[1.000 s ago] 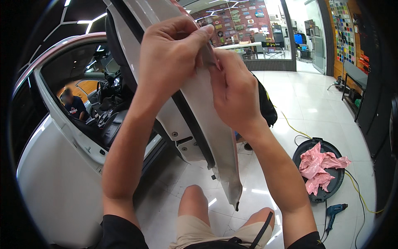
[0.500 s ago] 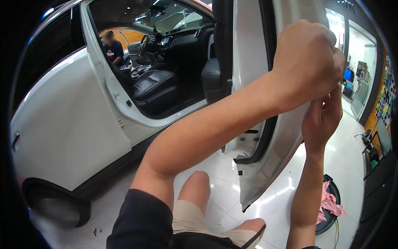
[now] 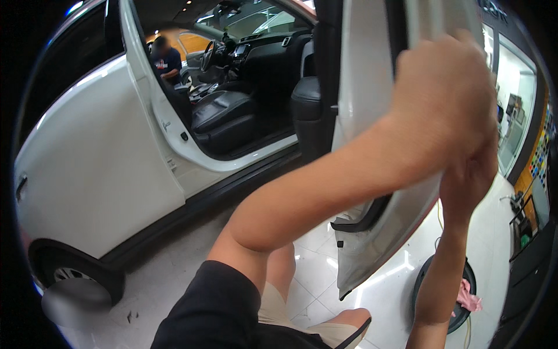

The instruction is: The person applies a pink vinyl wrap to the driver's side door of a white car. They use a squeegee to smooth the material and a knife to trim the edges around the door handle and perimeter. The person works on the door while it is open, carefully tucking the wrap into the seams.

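Note:
My left hand [image 3: 442, 102] is raised against the edge of the open white car door [image 3: 369, 64], blurred, its fingers curled and mostly hidden behind it. My right hand [image 3: 469, 174] is just below it at the same door edge, fingers bent and closed; what they grip is hidden. My left forearm crosses in front of the door, covering part of its black seal [image 3: 381, 203]. The door's lower corner hangs above the tiled floor.
The white car body [image 3: 87, 145] fills the left, with a black seat [image 3: 218, 107] inside and a person [image 3: 165, 61] beyond. A black round tub [image 3: 424, 285] holding pink crumpled material [image 3: 468, 296] lies low right, beside cords. A glass doorway [image 3: 514, 110] and dark shelving stand right.
My view has turned left since a second ago, showing more car interior. My left forearm has swung across the door, and both hands appear farther right in the picture, the left now blurred.

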Demonstrator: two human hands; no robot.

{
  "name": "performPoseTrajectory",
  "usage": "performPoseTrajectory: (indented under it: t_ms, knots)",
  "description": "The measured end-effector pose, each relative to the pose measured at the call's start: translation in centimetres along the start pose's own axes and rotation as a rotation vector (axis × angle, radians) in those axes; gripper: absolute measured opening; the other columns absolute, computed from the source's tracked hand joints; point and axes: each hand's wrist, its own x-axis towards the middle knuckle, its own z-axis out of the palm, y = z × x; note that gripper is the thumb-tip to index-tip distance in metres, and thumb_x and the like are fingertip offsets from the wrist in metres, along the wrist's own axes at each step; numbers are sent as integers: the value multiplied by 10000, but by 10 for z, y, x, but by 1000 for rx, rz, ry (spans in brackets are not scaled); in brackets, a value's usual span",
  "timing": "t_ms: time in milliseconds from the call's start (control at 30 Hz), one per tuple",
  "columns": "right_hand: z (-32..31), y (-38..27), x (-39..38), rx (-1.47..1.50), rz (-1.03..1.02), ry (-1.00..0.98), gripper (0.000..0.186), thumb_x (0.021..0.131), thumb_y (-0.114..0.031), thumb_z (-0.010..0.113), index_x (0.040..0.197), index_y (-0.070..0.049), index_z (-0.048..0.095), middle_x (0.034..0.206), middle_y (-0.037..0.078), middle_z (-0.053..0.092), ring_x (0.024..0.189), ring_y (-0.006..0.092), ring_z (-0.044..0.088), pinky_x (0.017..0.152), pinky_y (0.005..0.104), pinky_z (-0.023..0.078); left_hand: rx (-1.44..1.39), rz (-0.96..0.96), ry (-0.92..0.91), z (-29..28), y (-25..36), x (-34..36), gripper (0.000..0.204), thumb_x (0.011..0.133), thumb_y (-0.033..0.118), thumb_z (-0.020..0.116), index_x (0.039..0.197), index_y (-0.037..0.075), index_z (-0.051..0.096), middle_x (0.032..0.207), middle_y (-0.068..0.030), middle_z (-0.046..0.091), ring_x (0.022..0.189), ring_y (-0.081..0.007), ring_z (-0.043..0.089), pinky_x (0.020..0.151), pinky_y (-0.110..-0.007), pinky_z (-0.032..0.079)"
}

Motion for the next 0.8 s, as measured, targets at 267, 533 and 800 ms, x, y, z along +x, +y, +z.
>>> performPoseTrajectory:
  t_ms: [267, 533, 800]
  knots:
    - [-4, 10, -16, -143, 5, 4, 283, 1089, -143, 549, 1357, -72, 606, 1090, 118, 762, 951, 184, 745, 807, 312, 583, -277, -45, 72, 1, 1, 6, 239, 874, 95, 598, 740, -87, 672, 658, -224, 656, 615, -320, 684, 635, -424, 543]
    - [17, -1, -6, -69, 8, 155, 210, 1007, -4, 566, 1206, -5, 634, 913, 100, 692, 809, 158, 663, 651, 271, 527, -562, 106, 77, -11, 18, -1, 194, 858, 16, 645, 674, -43, 621, 565, -50, 600, 529, -67, 534, 462, -256, 379]
    - [-5, -3, -13, -100, 38, 91, 263, 938, -2, 613, 1201, -13, 611, 1001, 211, 649, 843, 408, 672, 709, 445, 545, -593, -302, -160, -19, 19, -4, 173, 948, 104, 648, 843, -27, 693, 624, -40, 641, 534, -90, 588, 487, -280, 444]
